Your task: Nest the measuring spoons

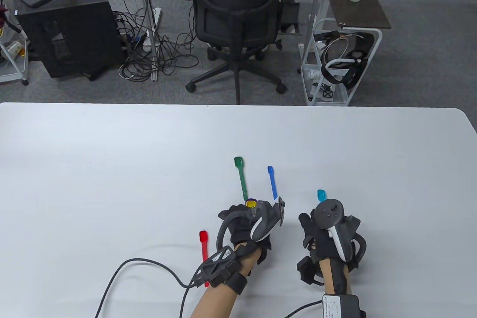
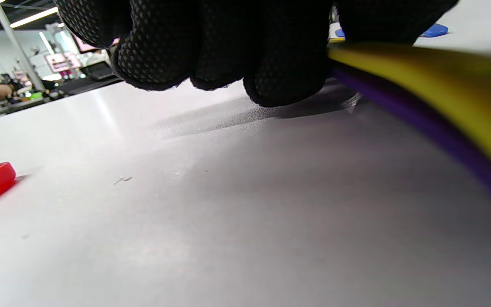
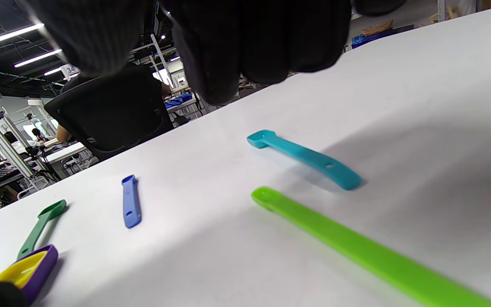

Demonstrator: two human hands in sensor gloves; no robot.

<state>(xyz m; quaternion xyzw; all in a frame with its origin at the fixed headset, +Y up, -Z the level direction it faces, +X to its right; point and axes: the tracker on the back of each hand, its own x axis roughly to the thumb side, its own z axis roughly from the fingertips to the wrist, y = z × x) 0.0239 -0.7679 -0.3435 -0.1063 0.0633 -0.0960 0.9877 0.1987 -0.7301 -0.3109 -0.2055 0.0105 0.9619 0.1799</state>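
My left hand [image 1: 249,223] grips the handles of a yellow spoon [image 2: 441,81] nested in a purple spoon [image 2: 424,125]. Their bowls [image 1: 251,204] poke out beyond my fingers, low over the white table [image 1: 111,169]. A green spoon [image 1: 240,178], a blue spoon [image 1: 272,182] and a teal spoon [image 1: 321,195] lie just beyond the hands. A red spoon [image 1: 204,252] lies left of my left wrist. My right hand [image 1: 328,234] hovers palm down with curled fingers [image 3: 228,51] holding nothing. A lime spoon [image 3: 356,247] lies on the table under it, beside the teal spoon [image 3: 305,157].
The table's far edge [image 1: 238,104] runs across the middle of the table view. An office chair [image 1: 238,23] and a cart [image 1: 343,57] stand on the floor beyond it. Cables trail from both wrists along the near table edge.
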